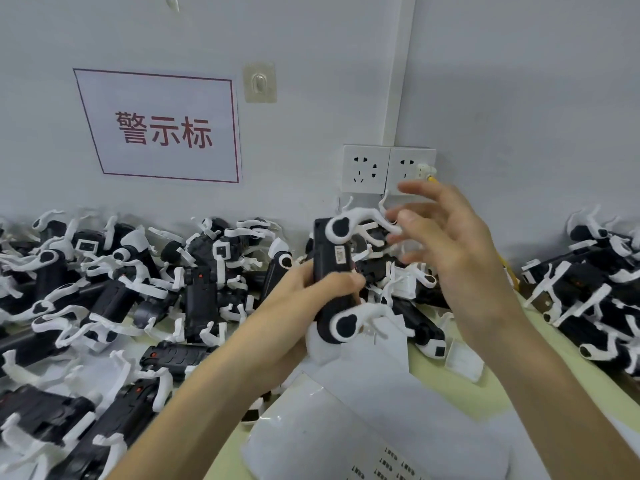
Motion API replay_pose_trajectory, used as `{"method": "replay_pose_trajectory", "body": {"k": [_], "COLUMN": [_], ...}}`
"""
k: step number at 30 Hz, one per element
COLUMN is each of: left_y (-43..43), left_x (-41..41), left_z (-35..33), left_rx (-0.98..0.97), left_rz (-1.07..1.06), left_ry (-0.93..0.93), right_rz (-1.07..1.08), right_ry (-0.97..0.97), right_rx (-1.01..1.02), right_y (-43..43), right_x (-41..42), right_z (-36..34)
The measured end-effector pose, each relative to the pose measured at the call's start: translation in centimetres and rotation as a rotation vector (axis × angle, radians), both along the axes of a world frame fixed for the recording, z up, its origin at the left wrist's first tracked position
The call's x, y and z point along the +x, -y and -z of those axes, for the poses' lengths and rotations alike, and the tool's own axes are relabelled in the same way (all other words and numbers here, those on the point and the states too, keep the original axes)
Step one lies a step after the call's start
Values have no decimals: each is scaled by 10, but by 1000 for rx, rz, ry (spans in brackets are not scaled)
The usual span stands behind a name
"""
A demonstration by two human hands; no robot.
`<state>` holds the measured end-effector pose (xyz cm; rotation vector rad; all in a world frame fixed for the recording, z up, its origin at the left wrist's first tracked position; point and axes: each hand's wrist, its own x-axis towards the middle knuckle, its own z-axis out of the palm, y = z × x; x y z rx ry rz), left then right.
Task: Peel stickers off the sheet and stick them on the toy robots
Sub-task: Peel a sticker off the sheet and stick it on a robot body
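Left hand (304, 299) grips the toy robot (332, 271), its small label (341, 255) by the thumb; right hand (450, 247) hovers spread beside. Best rub the label's edges flat.

The left forearm (214, 386) comes in bare from the lower left and rises toward the centre. The left hand (304, 303) grips a toy robot (327, 261) by its black body, fingers wrapped behind and the thumb (348, 280) laid across the front. The right forearm (540, 362) enters from the lower right and angles up and inward. The right hand (453, 244) is raised beside the left and slightly higher, palm turned leftward, its fingers (415, 221) spread and loosely curved, holding nothing. They are motion-blurred, so contact with the toy cannot be judged.
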<state>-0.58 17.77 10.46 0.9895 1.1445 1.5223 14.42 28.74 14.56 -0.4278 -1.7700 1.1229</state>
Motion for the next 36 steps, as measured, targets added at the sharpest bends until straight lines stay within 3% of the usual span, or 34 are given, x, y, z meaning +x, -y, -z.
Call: {"method": "replay_pose_trajectory", "body": {"k": [6,14,17,19,22,24,26,28,31,33,36], "left_y": [-1,-13,-11,-17,-10,-21,-31,-32,-22,-21,-20], "left_x": [7,2,-14,-17,-26,-26,-30,-35,-36,-29,-19], "left_z": [-2,14,34,36,43,40,34,33,33,34,36], "left_rx": [-118,-232,-322,-388,-316,-261,-278,-209,-151,-159,-226], "left_rz": [22,32,227,321,434,221,-77,-163,-107,-109,-181], "left_ry": [-87,-119,-368,-417,-442,-402,-251,-240,-245,-315,-616], "right_rz": [-326,-470,-527,-565,-573,-520,-475,-504,-683,-584,-340], "right_ry": [365,657,726,789,815,706,446,8,-679,-750,-643], "right_rx": [135,77,77,83,62,-46,-213,-381,-678,-669,-604], "right_y": [-18,-29,-36,-40,-52,-66,-82,-97,-115,-123,-127], "right_x": [13,24,29,30,35,45,61,79,103,113,112], "right_z": [0,7,7,9,15,16,13,10,9,7,6]}}
